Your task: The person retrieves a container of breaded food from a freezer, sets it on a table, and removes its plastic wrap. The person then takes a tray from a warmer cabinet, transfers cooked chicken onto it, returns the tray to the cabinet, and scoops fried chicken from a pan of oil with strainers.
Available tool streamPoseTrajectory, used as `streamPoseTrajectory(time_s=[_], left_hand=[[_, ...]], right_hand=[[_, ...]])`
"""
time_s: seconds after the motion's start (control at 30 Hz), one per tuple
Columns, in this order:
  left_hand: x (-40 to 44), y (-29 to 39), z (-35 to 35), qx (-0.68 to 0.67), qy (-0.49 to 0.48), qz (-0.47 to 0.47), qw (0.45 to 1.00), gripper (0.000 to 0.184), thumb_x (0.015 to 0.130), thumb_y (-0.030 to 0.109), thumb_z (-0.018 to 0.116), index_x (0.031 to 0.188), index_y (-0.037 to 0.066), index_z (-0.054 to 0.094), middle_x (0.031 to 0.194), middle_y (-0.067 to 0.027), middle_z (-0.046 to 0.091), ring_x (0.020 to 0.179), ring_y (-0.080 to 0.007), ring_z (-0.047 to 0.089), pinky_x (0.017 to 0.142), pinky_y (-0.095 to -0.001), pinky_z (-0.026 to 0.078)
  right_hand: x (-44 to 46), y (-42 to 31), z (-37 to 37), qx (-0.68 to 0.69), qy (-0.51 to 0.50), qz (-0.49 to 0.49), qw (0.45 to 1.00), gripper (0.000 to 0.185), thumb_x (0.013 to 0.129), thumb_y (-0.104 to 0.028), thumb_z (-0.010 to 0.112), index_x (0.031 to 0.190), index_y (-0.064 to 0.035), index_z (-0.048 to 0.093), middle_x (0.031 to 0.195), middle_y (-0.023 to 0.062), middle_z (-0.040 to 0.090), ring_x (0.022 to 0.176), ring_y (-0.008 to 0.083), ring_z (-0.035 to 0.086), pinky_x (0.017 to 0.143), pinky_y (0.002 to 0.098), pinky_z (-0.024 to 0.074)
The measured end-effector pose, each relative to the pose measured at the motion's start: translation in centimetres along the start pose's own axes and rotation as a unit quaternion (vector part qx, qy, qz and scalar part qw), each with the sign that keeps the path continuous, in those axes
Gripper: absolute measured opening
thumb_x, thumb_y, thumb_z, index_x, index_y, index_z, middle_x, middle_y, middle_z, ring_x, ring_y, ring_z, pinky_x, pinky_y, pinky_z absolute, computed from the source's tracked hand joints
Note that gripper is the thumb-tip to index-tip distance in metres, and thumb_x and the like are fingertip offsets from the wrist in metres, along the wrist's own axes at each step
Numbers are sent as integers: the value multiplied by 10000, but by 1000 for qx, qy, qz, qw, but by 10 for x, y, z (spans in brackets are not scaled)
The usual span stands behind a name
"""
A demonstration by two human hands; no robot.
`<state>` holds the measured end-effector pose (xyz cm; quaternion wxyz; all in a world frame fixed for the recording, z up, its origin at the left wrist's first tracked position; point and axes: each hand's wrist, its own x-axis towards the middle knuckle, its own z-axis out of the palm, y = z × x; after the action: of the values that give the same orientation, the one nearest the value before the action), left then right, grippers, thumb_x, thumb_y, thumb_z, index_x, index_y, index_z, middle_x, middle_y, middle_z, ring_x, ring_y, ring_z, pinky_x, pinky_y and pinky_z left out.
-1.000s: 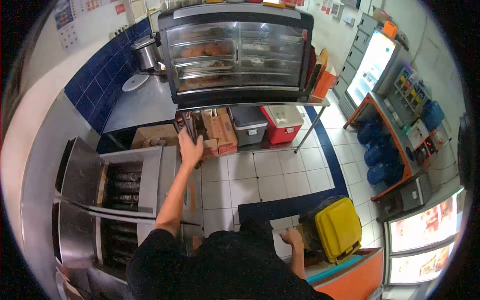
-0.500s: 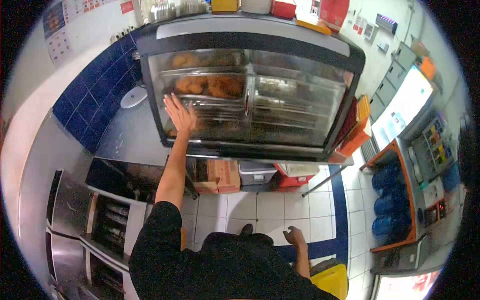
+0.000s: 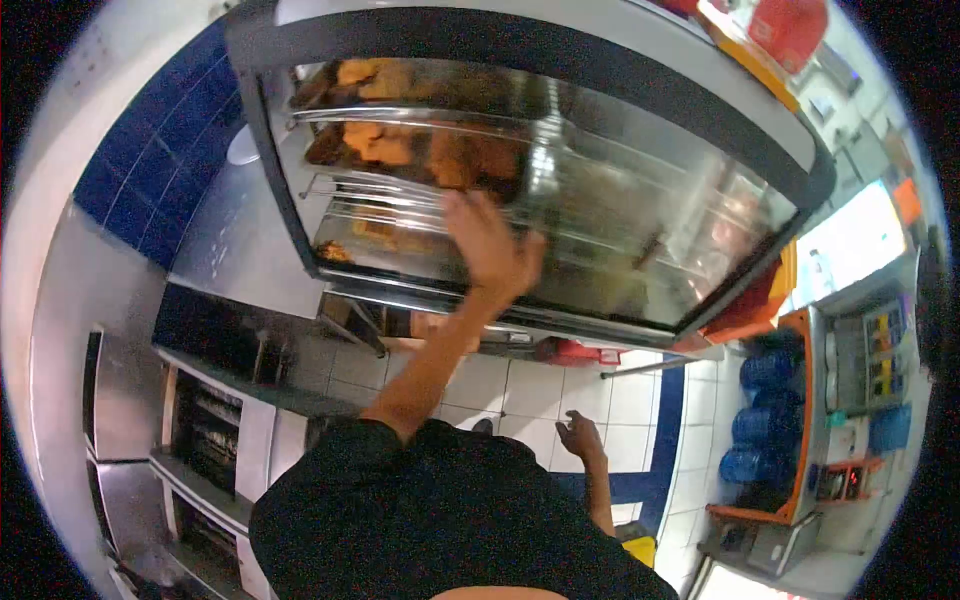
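My left hand (image 3: 490,250) lies with outstretched fingers against the sliding glass door (image 3: 600,210) of a food display cabinet (image 3: 400,35). A small dark handle (image 3: 650,250) shows on the glass to the right of that hand. Behind and left of it, browned pieces that look like fried chicken (image 3: 470,150) sit on the racks (image 3: 400,190). More orange-brown food (image 3: 335,252) lies low in the left corner. My right hand (image 3: 580,438) hangs beside my body over the floor, fingers loosely bent and apart, holding nothing.
A steel counter (image 3: 225,230) adjoins the cabinet on the left, with oven-like units (image 3: 205,430) below. At the right, blue water jugs (image 3: 765,420) stand in an orange-edged rack (image 3: 803,420). Something yellow (image 3: 640,548) stands close by my right side. White tiles (image 3: 530,385) cover the floor.
My left hand has moved right across the cabinet front, and the glass door with its handle has slid right. The food at the left looks clearer. My view has tilted and come closer.
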<state>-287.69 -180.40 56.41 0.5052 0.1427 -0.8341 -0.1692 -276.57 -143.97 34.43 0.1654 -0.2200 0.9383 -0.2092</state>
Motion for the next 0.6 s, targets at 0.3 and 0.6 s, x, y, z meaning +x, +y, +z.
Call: streamPoseTrajectory(time_s=[0.3, 0.6], left_hand=[[-35, 16, -60, -213, -87, 80, 970, 741, 891, 389, 518, 1418, -73, 276, 1462, -323, 251, 1336, -497, 269, 1102, -540, 213], [7, -180, -67, -199, 136, -285, 928, 299, 865, 47, 538, 1141, -60, 497, 1049, -180, 579, 943, -249, 573, 833, -371, 466]], right_hand=[[27, -81, 16, -12, -130, -10, 991, 530, 865, -385, 613, 1210, 11, 539, 1004, 248, 656, 952, 402, 627, 854, 459, 506], [43, -166, -24, 25, 148, -101, 984, 194, 824, -214, 660, 957, -73, 655, 835, 127, 692, 743, 320, 673, 646, 408, 526]])
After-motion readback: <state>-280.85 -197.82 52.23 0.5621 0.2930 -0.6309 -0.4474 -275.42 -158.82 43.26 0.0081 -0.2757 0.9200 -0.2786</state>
